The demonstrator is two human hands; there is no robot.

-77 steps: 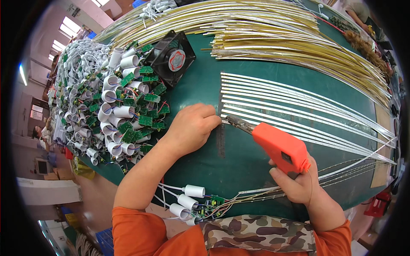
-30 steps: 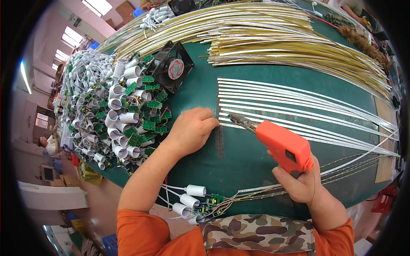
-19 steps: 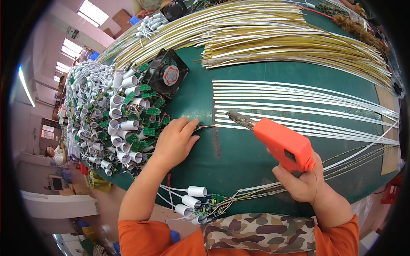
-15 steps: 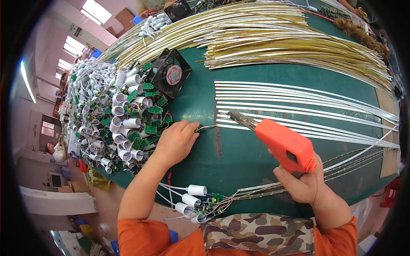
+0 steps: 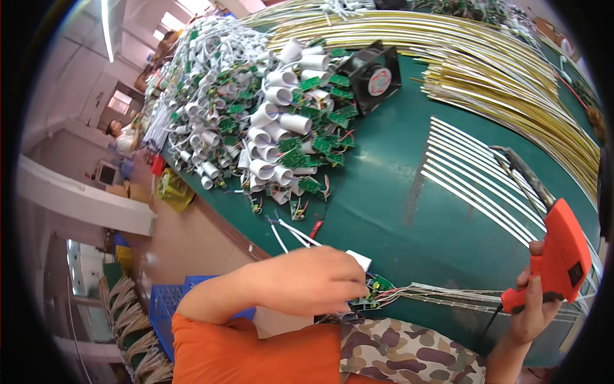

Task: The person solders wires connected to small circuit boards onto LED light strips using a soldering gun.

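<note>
The green table [image 5: 377, 198] is covered on its far side by yellow-and-white strips [image 5: 502, 86], and toward the left by a heap of white sleeves and green boards [image 5: 281, 121]. A shorter row of white strips [image 5: 473, 182] is laid out nearer; these look light and springy, likely best lifted near the middle so that they are not creased.

Beyond the table's left edge, a blue crate [image 5: 165, 313] is partly covered by the forearm, and a yellow bag [image 5: 174, 190] is seen on the floor; the contents of neither can be made out.

The red-orange tool [image 5: 559, 253] is held at the right by the right hand [image 5: 536, 312], whose fingers are wrapped about its handle. It is probably rigid and moderately heavy, and is best gripped there, away from the possibly hot metal tip.

At the near edge, a white sleeve [image 5: 359, 260] and wired circuit boards [image 5: 380, 285] are partly hidden by the left hand [image 5: 320, 278]. Its fingers are curled; whether anything is pinched cannot be told. The boards seem light and fragile, better taken by the sleeve than by the thin wires.
</note>
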